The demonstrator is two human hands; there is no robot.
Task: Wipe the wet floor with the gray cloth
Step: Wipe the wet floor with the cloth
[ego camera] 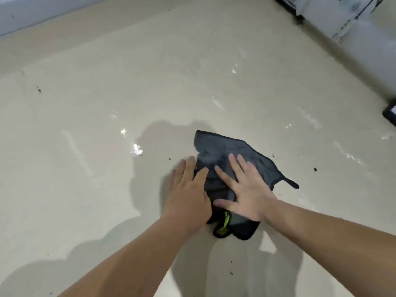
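A gray cloth (pixel 227 151) with dark edging lies crumpled on the pale floor (pixel 107 103). A yellow-green label shows at its near end. My left hand (pixel 188 194) rests flat on the cloth's left edge, fingers partly on the floor. Pressed flat on the middle of the cloth is my right hand (pixel 246 191), its fingers spread. Neither hand grips the cloth. Shiny wet patches (pixel 136 148) glint on the floor to the left of the cloth, and others (pixel 234 70) beyond it.
A white wall base (pixel 42 13) runs along the far left. White furniture with dark framing (pixel 334 16) stands at the far right. A dark object (pixel 391 113) pokes in at the right edge. Small dark specks dot the floor.
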